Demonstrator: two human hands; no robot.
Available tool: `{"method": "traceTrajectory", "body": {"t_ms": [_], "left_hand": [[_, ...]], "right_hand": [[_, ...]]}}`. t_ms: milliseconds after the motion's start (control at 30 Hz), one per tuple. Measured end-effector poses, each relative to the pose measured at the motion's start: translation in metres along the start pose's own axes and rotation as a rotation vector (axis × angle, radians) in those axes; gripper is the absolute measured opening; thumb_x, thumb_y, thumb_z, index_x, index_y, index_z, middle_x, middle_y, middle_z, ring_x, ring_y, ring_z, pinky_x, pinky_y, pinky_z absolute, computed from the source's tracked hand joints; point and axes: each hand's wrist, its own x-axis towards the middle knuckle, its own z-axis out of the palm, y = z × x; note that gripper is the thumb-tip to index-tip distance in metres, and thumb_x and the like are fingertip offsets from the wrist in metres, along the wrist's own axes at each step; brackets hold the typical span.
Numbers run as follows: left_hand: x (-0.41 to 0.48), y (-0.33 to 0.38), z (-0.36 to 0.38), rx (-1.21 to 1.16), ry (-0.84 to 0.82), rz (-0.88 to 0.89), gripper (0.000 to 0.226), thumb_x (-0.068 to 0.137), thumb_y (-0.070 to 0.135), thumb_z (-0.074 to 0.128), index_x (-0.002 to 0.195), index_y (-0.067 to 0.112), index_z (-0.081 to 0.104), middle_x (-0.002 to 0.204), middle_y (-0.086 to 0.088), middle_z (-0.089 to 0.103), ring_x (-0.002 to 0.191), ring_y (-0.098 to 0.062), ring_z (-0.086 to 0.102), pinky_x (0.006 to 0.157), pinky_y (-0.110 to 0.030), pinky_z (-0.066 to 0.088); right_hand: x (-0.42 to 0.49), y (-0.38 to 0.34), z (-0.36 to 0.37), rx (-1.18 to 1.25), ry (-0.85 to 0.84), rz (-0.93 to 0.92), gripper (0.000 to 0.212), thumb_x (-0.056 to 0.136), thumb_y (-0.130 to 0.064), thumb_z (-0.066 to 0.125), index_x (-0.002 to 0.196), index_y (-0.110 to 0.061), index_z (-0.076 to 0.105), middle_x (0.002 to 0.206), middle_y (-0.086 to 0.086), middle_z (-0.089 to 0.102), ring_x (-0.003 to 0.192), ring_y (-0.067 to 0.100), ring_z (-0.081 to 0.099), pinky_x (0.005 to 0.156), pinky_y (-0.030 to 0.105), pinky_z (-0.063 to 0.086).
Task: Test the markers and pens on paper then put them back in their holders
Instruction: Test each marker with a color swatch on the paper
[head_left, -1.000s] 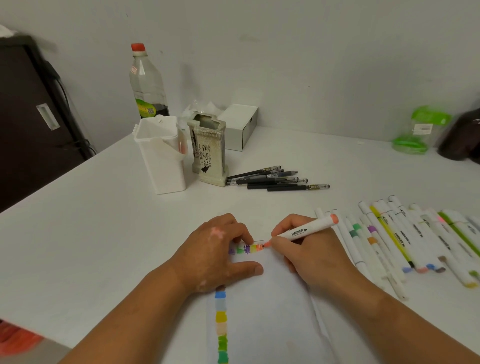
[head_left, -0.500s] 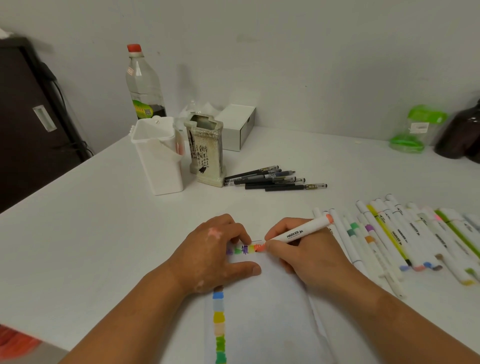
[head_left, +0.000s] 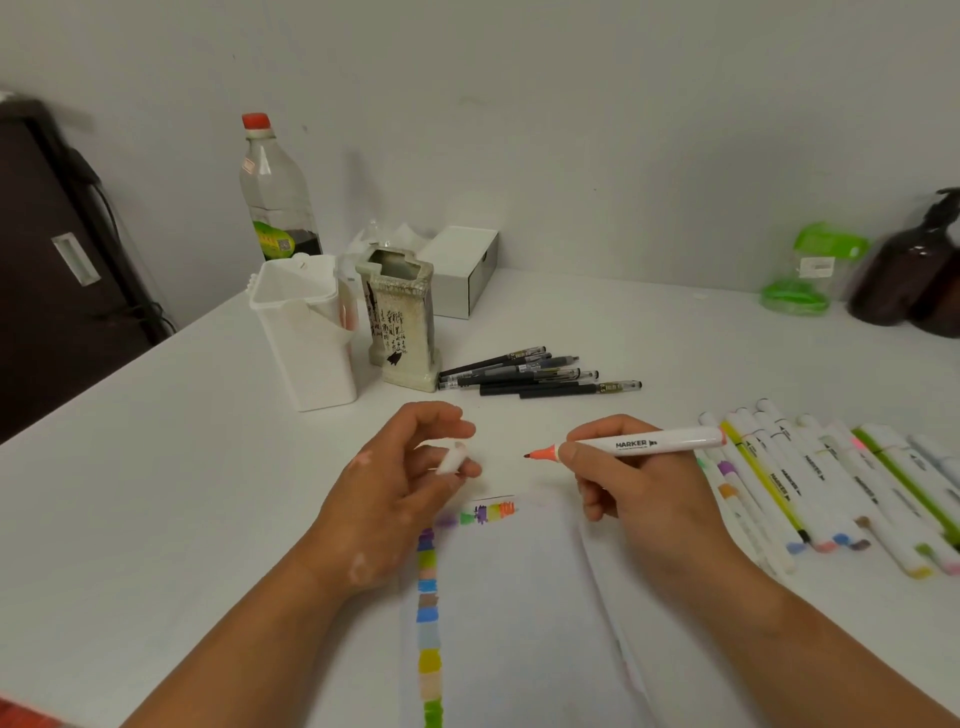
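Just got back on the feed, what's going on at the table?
A person is swatch-testing markers. The right hand holds an uncapped orange marker, its tip off the paper, and the left hand pinches a white cap. The paper carries a column of swatches down its left edge and a row along the top ending in orange. More markers lie to the right, black pens beside the ceramic holder and white holder.
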Motion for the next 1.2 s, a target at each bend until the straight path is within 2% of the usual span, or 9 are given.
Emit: {"method": "traceTrajectory", "body": {"t_ms": [67,133,200,333,500,700,800,967,1200], "left_hand": [[0.001,0.001,0.001,-0.140,-0.033,-0.056,0.044,0.088,0.002,0.070,0.113,0.038,0.062,0.120,0.013,0.070,0.105,-0.014,0.071,0.084,-0.027,0.059],[0.003,0.002,0.000,-0.208,-0.018,-0.069,0.033,0.081,0.005,0.076,0.103,0.029,0.072,0.120,0.009,0.071,0.104,-0.016,0.072,0.085,-0.024,0.058],[0.003,0.001,-0.001,-0.165,0.002,-0.057,0.021,0.077,0.018,0.078,0.097,0.028,0.077,0.114,0.009,0.074,0.101,-0.014,0.073,0.086,-0.021,0.057],[0.001,0.003,0.001,-0.110,-0.015,-0.055,0.025,0.075,0.035,0.075,0.100,0.037,0.077,0.100,0.010,0.077,0.095,-0.011,0.074,0.087,-0.023,0.058],[0.000,0.005,0.003,-0.146,-0.065,-0.056,0.026,0.076,0.036,0.074,0.102,0.035,0.077,0.095,0.001,0.078,0.090,-0.019,0.075,0.082,-0.034,0.061],[-0.003,0.011,0.005,-0.171,-0.101,-0.025,0.027,0.079,0.041,0.070,0.104,0.032,0.077,0.090,-0.003,0.077,0.083,-0.022,0.074,0.074,-0.028,0.059],[-0.004,0.011,0.006,-0.150,-0.105,-0.005,0.023,0.084,0.034,0.068,0.103,0.028,0.078,0.087,-0.005,0.076,0.078,-0.022,0.072,0.072,-0.027,0.058],[-0.005,0.013,0.005,-0.172,-0.092,-0.001,0.020,0.085,0.028,0.068,0.101,0.023,0.078,0.084,-0.008,0.075,0.073,-0.019,0.070,0.069,-0.025,0.056],[-0.005,0.012,0.005,-0.129,-0.102,0.012,0.022,0.086,0.030,0.067,0.103,0.023,0.078,0.087,-0.006,0.075,0.076,-0.022,0.070,0.070,-0.027,0.058]], "right_hand": [[0.000,-0.001,0.001,0.123,-0.036,0.037,0.012,0.085,-0.006,0.074,0.079,-0.017,0.075,0.062,0.009,0.062,0.053,0.018,0.056,0.046,0.024,0.047],[0.000,-0.003,0.002,0.199,-0.073,0.051,0.006,0.078,-0.012,0.069,0.076,-0.016,0.073,0.062,0.011,0.062,0.052,0.019,0.055,0.046,0.026,0.047],[-0.001,-0.004,0.001,0.206,-0.102,0.033,0.005,0.076,-0.014,0.066,0.073,-0.017,0.070,0.062,0.012,0.062,0.051,0.020,0.055,0.045,0.026,0.046],[-0.003,-0.004,0.000,0.186,-0.127,-0.003,0.004,0.078,-0.015,0.068,0.075,-0.017,0.071,0.064,0.013,0.065,0.051,0.021,0.057,0.045,0.026,0.047],[-0.005,-0.002,0.002,0.159,-0.161,-0.016,0.003,0.078,-0.015,0.070,0.080,-0.015,0.073,0.067,0.014,0.067,0.054,0.020,0.060,0.048,0.026,0.049],[-0.010,-0.003,0.009,0.099,-0.227,0.003,0.009,0.079,-0.012,0.076,0.086,-0.017,0.075,0.074,0.016,0.073,0.060,0.021,0.066,0.055,0.027,0.054],[-0.012,-0.005,0.009,0.078,-0.216,-0.014,0.011,0.085,-0.006,0.077,0.087,-0.017,0.076,0.075,0.017,0.073,0.062,0.022,0.068,0.057,0.027,0.056],[-0.014,-0.007,0.012,0.053,-0.213,-0.018,0.008,0.083,-0.013,0.080,0.089,-0.018,0.076,0.077,0.018,0.074,0.064,0.022,0.070,0.059,0.028,0.056],[-0.015,-0.003,0.013,0.017,-0.230,-0.036,0.008,0.083,-0.021,0.077,0.090,-0.022,0.076,0.077,0.013,0.075,0.065,0.022,0.071,0.060,0.029,0.056]]}}
